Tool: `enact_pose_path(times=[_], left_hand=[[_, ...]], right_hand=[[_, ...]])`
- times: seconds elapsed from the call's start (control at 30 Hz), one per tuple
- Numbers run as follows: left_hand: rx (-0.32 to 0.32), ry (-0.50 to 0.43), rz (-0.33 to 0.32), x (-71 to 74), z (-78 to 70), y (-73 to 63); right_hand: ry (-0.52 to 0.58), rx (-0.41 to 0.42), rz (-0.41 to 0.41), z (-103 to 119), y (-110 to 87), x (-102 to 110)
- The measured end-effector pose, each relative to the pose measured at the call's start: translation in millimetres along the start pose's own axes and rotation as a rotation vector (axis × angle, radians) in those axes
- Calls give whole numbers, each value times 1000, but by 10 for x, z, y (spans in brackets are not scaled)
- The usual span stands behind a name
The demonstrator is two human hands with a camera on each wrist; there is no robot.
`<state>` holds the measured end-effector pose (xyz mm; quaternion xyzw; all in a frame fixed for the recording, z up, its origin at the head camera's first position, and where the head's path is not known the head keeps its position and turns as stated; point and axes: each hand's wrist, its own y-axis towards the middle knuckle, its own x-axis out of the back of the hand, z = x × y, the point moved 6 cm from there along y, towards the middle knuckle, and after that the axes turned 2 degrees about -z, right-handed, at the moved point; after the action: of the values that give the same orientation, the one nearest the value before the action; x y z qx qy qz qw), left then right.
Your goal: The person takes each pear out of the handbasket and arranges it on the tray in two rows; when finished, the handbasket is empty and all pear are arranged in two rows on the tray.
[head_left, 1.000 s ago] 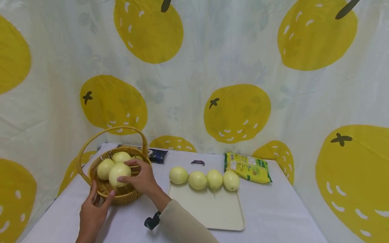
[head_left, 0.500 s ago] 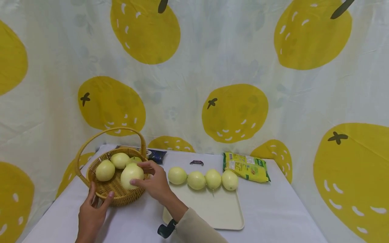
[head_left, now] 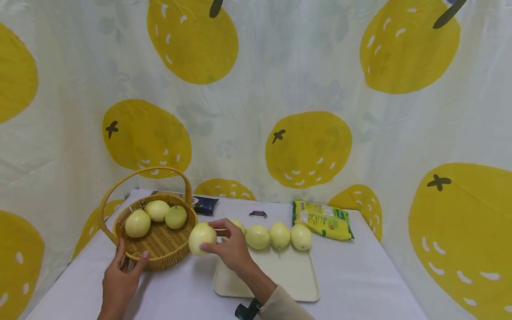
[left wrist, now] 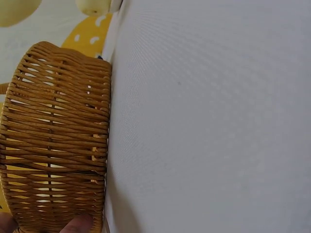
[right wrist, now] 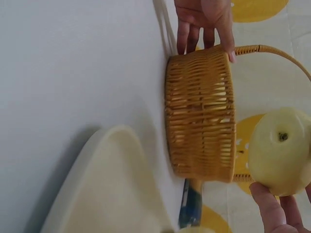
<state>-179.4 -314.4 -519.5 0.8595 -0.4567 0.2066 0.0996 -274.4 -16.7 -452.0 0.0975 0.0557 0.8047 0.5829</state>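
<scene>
In the head view, my right hand (head_left: 230, 244) pinches a pale yellow-green pear (head_left: 200, 240) between thumb and fingers. It is held in the air between the basket's right side and the tray. The right wrist view shows the small dark dimple of this pear (right wrist: 282, 145), with fingertips against its lower side. My left hand (head_left: 120, 280) rests at the near left wall of the wicker basket (head_left: 168, 258), fingers fairly straight against the outside and thumb at the rim. Three pears (head_left: 138, 223) lie inside toward the basket's back left; its woven floor shows in front of them.
Right of the basket lies a cream tray (head_left: 276, 284), with several pears (head_left: 258, 237) in a row along its far end. Behind them lie a yellow packet (head_left: 323, 220), a small dark object (head_left: 258, 214) and a dark blue packet (head_left: 206, 205). The basket's tall handle (head_left: 150, 169) arches upward.
My right hand has lifted the pear out of the basket and carried it rightward past the rim. My left hand and the basket have stayed nearly in place.
</scene>
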Motion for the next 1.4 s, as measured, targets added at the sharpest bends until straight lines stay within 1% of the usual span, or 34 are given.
enact_pose_path(times=[0.1,0.27,0.4,0.5,0.6,0.77,0.93,1.2,1.4], left_hand=[[13,1,3,2,9,5],[14,5,7,8,5,1],[4,3,9,14,-11,-6],[8,2,17,11,-16,-5],[13,3,23,5,-15,-1],[10,4,19,-2,-11,2],[16,-4,20,-9,-7,2],[8,-5,21,-9,-4,6],[1,-7,17,2,-21,-8]], right_hand=[[-31,-27,-21,-76,-63,119],[-58,-46,-38,-169,-161,283],[-128,-60,-51,-221,-216,382],[-178,-75,-58,-258,-254,433],[-202,-91,-57,-309,-292,459],[-237,-99,-27,-405,-343,456],[-240,-95,-1,-441,-370,451],[-243,-82,4,-411,-381,477],[-278,-33,-22,-319,-343,493]])
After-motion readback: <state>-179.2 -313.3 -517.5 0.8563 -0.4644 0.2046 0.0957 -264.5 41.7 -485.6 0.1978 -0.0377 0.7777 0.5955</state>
